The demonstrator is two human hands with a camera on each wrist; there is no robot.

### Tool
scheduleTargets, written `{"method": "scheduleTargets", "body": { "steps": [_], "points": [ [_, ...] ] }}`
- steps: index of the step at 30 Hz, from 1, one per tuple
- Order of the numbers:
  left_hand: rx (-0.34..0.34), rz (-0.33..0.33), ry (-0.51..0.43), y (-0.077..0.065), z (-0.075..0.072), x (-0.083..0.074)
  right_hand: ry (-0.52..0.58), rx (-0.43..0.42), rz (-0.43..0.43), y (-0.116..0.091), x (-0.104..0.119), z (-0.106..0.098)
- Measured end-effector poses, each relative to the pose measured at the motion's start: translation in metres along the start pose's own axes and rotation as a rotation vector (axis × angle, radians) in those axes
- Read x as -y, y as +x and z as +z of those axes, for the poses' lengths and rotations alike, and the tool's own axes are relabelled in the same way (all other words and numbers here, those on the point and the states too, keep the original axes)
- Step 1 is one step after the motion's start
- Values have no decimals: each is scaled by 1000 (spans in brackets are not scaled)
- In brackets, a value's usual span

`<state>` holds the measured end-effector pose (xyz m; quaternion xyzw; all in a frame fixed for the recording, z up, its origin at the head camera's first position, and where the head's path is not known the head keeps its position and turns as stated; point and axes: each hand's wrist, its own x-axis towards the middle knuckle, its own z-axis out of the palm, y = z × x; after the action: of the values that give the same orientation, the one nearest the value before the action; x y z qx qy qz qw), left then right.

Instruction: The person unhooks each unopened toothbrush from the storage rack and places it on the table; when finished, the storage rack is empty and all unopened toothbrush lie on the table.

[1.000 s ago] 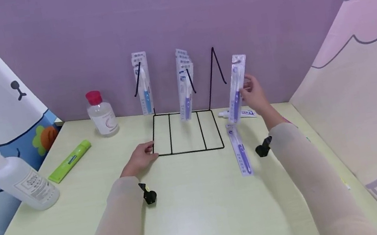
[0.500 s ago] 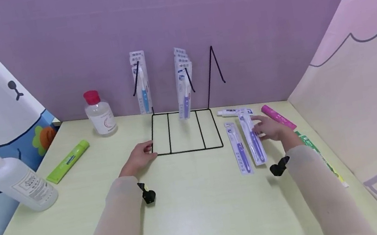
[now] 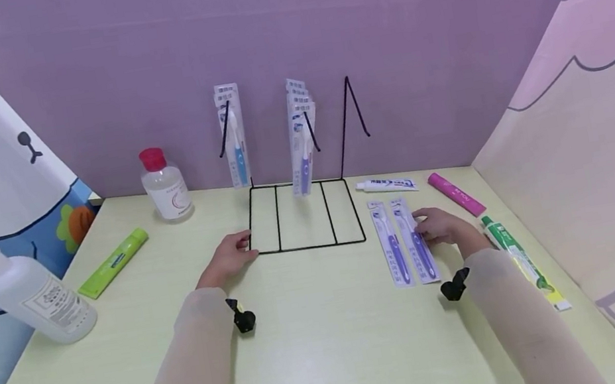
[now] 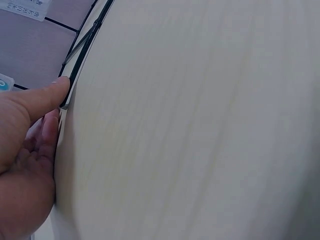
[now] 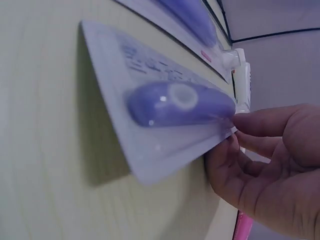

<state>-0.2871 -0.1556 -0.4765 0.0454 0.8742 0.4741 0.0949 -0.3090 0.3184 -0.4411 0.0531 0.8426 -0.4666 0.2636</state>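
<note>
At the left of the table (image 3: 331, 342), a white bottle (image 3: 34, 296) stands near, a light-green tube (image 3: 113, 263) lies just beyond it, and a red-capped bottle (image 3: 166, 186) stands on the far side. Next to the right is the left hand (image 3: 229, 259), its thumb and fingers closed to a narrow pinch on the near left corner of a black wire rack (image 3: 311, 247); the left wrist view shows the thumb tip against the wire and the other fingers curled below. The left forearm, in a pale sleeve, reaches far and slightly rightward, with the hand low at the table. On the rack's left hook hang packaged toothbrushes (image 3: 236, 143), the front one blue; on the middle hook hang further packs (image 3: 302, 152), the front one purple. Right of the rack, a purple toothbrush pack (image 3: 391, 244) lies lengthwise, with a second purple pack (image 3: 415, 241) just beside it. The right hand (image 3: 441, 227) pinches the right edge of this second pack, thumb and fingers nearly together; its forearm reaches far and leftward. A white tube (image 3: 386, 186) lies farther off, with a pink tube (image 3: 456, 194) and a green-and-yellow tube (image 3: 524, 262) farthest right.
</note>
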Motion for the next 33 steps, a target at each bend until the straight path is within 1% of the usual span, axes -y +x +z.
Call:
{"method": "scheduleTargets", "body": {
  "steps": [2, 4, 7, 9, 12, 16, 18, 23, 27, 29, 33],
  "points": [
    [3, -4, -5, 0, -1, -1, -42, -23, 10, -1, 3, 2],
    [5, -8, -10, 0, 0, -1, -115, -43, 11, -3, 6, 3],
    [7, -11, -15, -1, 1, -1, -221, -99, 18, -5, 15, 5],
    [6, -11, -12, -1, 1, 0, -284, -132, 11, -7, 24, 9],
    [1, -11, -7, -1, 1, 0, -320, -167, -12, -10, 44, 19],
    [-11, -3, -1, -2, 1, 0, -347, -169, -124, -10, 76, 36],
    [-12, 9, 3, -1, 1, -1, -359, -172, -200, -9, 92, 45],
    [-11, 17, 7, -2, 1, -1, -312, -232, -391, -2, 129, 69],
    [-18, 20, 18, -2, 0, -3, -219, -308, -528, 8, 157, 84],
    [-16, 17, 19, -2, 0, -2, -167, -341, -570, 13, 168, 89],
    [-6, 23, 14, -1, 0, -1, -70, -404, -617, 22, 186, 96]
  ]
}}
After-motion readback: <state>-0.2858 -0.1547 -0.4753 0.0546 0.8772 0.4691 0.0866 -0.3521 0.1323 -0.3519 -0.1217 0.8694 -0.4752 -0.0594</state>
